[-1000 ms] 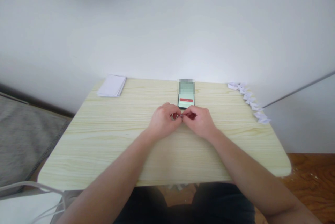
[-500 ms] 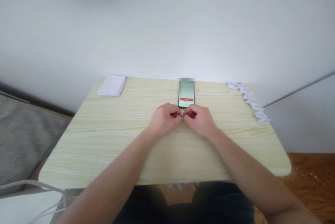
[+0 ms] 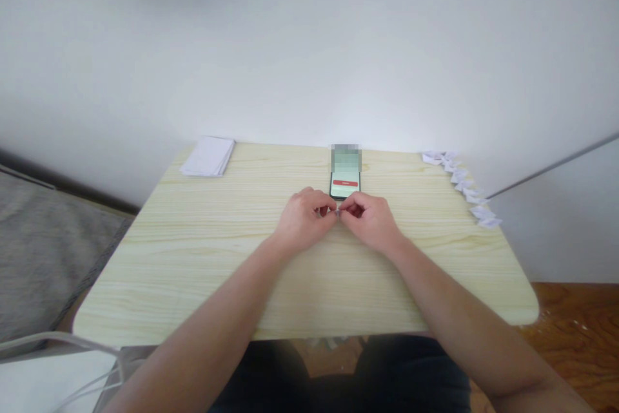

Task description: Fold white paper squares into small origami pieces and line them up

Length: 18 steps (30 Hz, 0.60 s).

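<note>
My left hand [image 3: 308, 218] and my right hand [image 3: 370, 220] meet above the middle of the table, both closed in a pinch with thumb against forefinger. Between the fingertips shows a tiny bit of white folded paper [image 3: 337, 212], mostly hidden by the fingers. Just beyond the hands lies a phone [image 3: 345, 189] with a red bar on its lit screen. Along the table's right edge runs a row of small folded paper boats [image 3: 464, 189]. A stack of white paper sheets [image 3: 207, 156] rests at the back left.
The pale wood-grain table [image 3: 193, 271] stands against a white wall [image 3: 309, 65]. White cables [image 3: 62, 337] hang at the lower left beside a grey cloth surface [image 3: 58, 252]. Brown wooden floor [image 3: 580, 329] shows at the right.
Barely anything differs; both hands keep their pinch at the same place, and the whole view has shifted very slightly.
</note>
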Motion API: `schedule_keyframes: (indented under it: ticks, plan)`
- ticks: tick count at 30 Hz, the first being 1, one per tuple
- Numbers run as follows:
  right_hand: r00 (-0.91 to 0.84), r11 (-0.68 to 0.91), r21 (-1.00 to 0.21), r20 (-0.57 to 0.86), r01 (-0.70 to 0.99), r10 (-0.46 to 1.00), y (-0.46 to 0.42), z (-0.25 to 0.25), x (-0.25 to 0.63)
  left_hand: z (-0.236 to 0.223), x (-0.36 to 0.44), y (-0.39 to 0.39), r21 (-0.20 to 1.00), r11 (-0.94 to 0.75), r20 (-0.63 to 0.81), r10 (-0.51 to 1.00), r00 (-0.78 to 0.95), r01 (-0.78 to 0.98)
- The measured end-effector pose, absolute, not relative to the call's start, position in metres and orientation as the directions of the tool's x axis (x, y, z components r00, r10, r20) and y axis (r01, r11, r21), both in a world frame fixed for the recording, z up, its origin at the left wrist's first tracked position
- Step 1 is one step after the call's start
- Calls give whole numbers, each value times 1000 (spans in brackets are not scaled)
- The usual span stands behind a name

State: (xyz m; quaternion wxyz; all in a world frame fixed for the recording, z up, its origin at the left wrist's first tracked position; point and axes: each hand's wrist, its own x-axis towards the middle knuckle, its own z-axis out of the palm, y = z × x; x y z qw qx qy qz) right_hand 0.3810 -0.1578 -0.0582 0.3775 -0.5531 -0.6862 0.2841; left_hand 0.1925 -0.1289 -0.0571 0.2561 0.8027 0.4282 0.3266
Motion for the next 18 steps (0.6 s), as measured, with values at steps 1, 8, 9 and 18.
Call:
schedule_keyframes:
  ticks: [1, 8, 9, 18]
  plan:
    - [-104, 225, -810, 201, 542, 974, -158, -58, 381, -57, 192, -129, 676, -509, 310, 852, 421, 533]
    - [-116, 224, -807, 193, 546, 974, -158, -59, 381, -55, 192, -129, 635, -530, 322, 843, 431, 562]
    - [-118, 228, -807, 195, 545, 974, -159, -59, 381, -55, 192, -130, 631, -533, 324, 841, 433, 563]
    - [-111, 240, -803, 215, 545, 970, -158, -59, 379, -53, 193, -132, 588, -556, 337, 829, 446, 588]
